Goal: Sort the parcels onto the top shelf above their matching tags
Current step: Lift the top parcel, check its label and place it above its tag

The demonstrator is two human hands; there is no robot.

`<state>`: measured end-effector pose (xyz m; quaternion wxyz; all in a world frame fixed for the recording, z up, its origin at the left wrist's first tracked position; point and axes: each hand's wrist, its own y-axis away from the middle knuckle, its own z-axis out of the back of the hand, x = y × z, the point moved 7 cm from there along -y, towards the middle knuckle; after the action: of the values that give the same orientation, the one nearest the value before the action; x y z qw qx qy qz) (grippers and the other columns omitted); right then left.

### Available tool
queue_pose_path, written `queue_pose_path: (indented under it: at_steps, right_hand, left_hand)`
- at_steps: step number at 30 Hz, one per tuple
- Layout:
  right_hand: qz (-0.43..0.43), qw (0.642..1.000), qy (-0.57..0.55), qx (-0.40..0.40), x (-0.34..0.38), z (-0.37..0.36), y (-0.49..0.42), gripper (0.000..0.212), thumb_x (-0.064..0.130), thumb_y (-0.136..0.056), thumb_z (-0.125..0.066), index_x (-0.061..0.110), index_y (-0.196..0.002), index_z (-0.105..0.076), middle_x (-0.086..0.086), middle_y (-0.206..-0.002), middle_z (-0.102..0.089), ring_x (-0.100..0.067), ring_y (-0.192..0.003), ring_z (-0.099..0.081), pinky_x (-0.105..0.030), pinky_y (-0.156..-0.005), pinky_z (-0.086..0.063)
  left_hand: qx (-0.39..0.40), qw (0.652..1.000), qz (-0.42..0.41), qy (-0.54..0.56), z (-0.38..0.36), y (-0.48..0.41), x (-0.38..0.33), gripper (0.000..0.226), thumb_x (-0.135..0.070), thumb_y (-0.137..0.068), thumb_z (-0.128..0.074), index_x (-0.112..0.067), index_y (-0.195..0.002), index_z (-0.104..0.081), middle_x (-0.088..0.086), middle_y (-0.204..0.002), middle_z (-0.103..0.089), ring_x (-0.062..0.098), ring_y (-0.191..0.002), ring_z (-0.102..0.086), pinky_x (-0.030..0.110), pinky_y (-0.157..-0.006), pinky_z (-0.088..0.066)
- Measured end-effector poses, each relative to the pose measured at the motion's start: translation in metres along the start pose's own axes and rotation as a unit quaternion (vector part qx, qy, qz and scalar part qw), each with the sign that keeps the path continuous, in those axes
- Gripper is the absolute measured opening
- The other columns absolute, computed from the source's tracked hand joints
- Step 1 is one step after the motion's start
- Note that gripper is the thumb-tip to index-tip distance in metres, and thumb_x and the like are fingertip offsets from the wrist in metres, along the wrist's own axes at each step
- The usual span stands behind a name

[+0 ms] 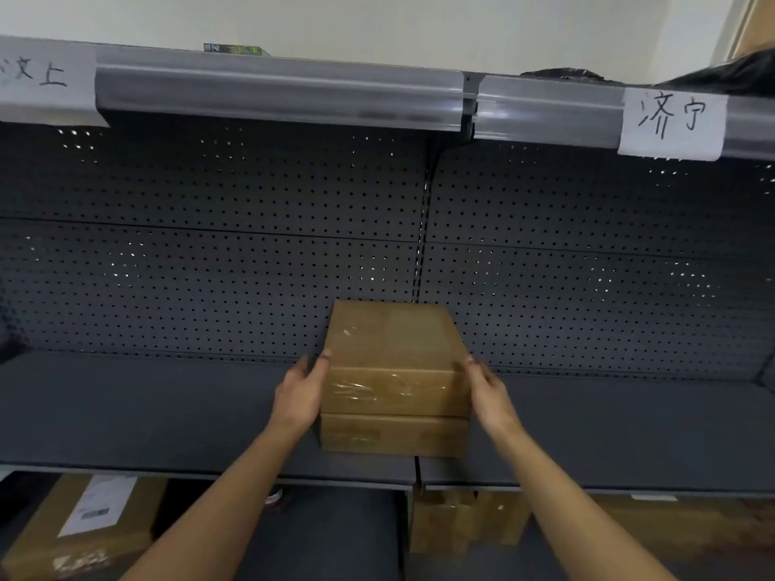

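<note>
Two brown cardboard parcels are stacked on the middle shelf [167,413]. The upper parcel [394,354] is taped with clear film and rests on the lower parcel [394,436]. My left hand [300,394] presses against the upper parcel's left side and my right hand [488,392] against its right side. The top shelf's front rail [276,92] runs overhead. It carries a white handwritten tag [46,83] at the far left and another white tag [673,123] at the right.
A dark pegboard back panel [209,245] closes the shelf bay. On the top shelf lie a flat green item [235,49] and black plastic bags [721,75]. Below, a labelled carton [84,526] and a taped box [465,522] sit on the lower level.
</note>
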<state>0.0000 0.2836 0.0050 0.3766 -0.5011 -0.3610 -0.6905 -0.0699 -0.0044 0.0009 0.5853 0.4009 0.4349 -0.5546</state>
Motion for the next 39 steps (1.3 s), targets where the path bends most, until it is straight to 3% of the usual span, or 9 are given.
queue_pose_path:
  at_steps: [5,8,16,21,25,29,32,35,39]
  right_hand:
    - [-0.048,0.998,-0.026,-0.011,-0.006,-0.012,-0.024,0.072,0.054,-0.097,-0.047,0.015,-0.156,-0.033,-0.011,-0.154,-0.045,-0.032,-0.138,-0.044,-0.045,-0.112,-0.035]
    - [-0.057,0.997,-0.053,-0.012,-0.007,-0.015,-0.022,0.063,0.047,-0.098,-0.05,0.011,-0.149,-0.043,-0.01,-0.137,-0.056,-0.03,-0.123,-0.052,-0.038,-0.099,-0.04]
    - [0.02,0.986,-0.162,-0.031,0.018,-0.011,-0.007,0.065,0.042,-0.09,-0.065,0.026,-0.15,-0.044,0.004,-0.137,-0.056,-0.022,-0.128,-0.051,-0.046,-0.113,-0.038]
    - [0.029,0.967,-0.254,-0.023,0.044,-0.003,0.002,0.075,0.025,-0.083,-0.076,0.021,-0.151,-0.043,-0.007,-0.138,-0.059,-0.026,-0.121,-0.058,-0.051,-0.11,-0.044]
    - [0.058,0.963,-0.259,-0.043,0.058,0.001,0.005,0.069,0.02,-0.09,-0.07,0.013,-0.152,-0.041,-0.009,-0.142,-0.056,-0.022,-0.122,-0.056,-0.041,-0.11,-0.043]
    - [0.061,0.961,-0.266,-0.036,0.06,-0.005,0.007,0.068,0.02,-0.091,-0.069,0.012,-0.153,-0.04,-0.01,-0.142,-0.058,-0.023,-0.121,-0.058,-0.04,-0.108,-0.045]
    - [0.061,0.96,-0.272,-0.029,0.064,-0.011,0.012,0.064,0.019,-0.094,-0.066,0.011,-0.152,-0.04,-0.008,-0.132,-0.061,-0.017,-0.105,-0.062,-0.034,-0.094,-0.05]
    - [0.061,0.958,-0.279,-0.014,0.069,-0.014,0.019,0.063,0.018,-0.095,-0.065,0.012,-0.152,-0.039,-0.004,-0.115,-0.062,-0.008,-0.09,-0.061,-0.026,-0.078,-0.05]
    - [0.061,0.96,-0.273,0.005,0.068,-0.015,0.023,0.066,0.025,-0.091,-0.069,0.016,-0.15,-0.041,-0.01,-0.132,-0.062,-0.025,-0.115,-0.062,-0.048,-0.105,-0.048]
  left_hand:
    - [-0.004,0.999,0.017,0.028,-0.016,-0.008,0.0,0.05,-0.047,-0.1,-0.049,-0.012,-0.135,-0.056,0.007,-0.12,-0.067,0.028,-0.113,-0.059,0.033,-0.09,-0.042]
    - [-0.022,0.998,0.014,0.051,-0.017,-0.003,-0.002,0.031,-0.037,-0.102,-0.047,-0.017,-0.119,-0.062,-0.005,-0.093,-0.065,0.028,-0.105,-0.062,0.034,-0.086,-0.044]
    - [-0.042,0.991,-0.018,0.126,-0.005,-0.003,-0.002,0.052,-0.049,-0.088,-0.048,-0.018,-0.126,-0.066,0.002,-0.118,-0.072,0.026,-0.117,-0.062,0.051,-0.109,-0.043]
    - [-0.018,0.984,-0.046,0.172,0.0,-0.006,-0.011,0.046,-0.041,-0.1,-0.049,-0.014,-0.135,-0.06,0.004,-0.129,-0.067,0.024,-0.123,-0.059,0.049,-0.112,-0.041]
    - [-0.048,0.983,-0.165,-0.06,0.004,0.009,-0.03,0.058,-0.047,-0.102,-0.043,-0.023,-0.154,-0.033,0.004,-0.157,-0.039,0.025,-0.147,-0.034,0.043,-0.12,-0.027]
    - [-0.075,0.82,-0.409,-0.393,-0.025,0.049,-0.069,0.071,-0.061,-0.094,-0.041,-0.022,-0.152,-0.036,0.01,-0.159,-0.039,0.032,-0.148,-0.033,0.057,-0.12,-0.024]
    - [-0.039,0.768,-0.415,-0.486,-0.054,0.058,-0.071,0.093,-0.067,-0.077,-0.058,-0.022,-0.154,-0.031,0.014,-0.156,-0.043,0.037,-0.144,-0.039,0.065,-0.116,-0.024]
    - [-0.064,0.766,-0.399,-0.5,-0.057,0.057,-0.075,0.11,-0.051,-0.06,-0.084,-0.023,-0.153,-0.031,0.017,-0.147,-0.05,0.04,-0.135,-0.049,0.069,-0.11,-0.029]
    - [-0.091,0.759,-0.402,-0.503,-0.05,0.057,-0.08,0.109,-0.028,-0.053,-0.09,-0.022,-0.149,-0.039,0.018,-0.14,-0.056,0.04,-0.127,-0.054,0.065,-0.105,-0.036]
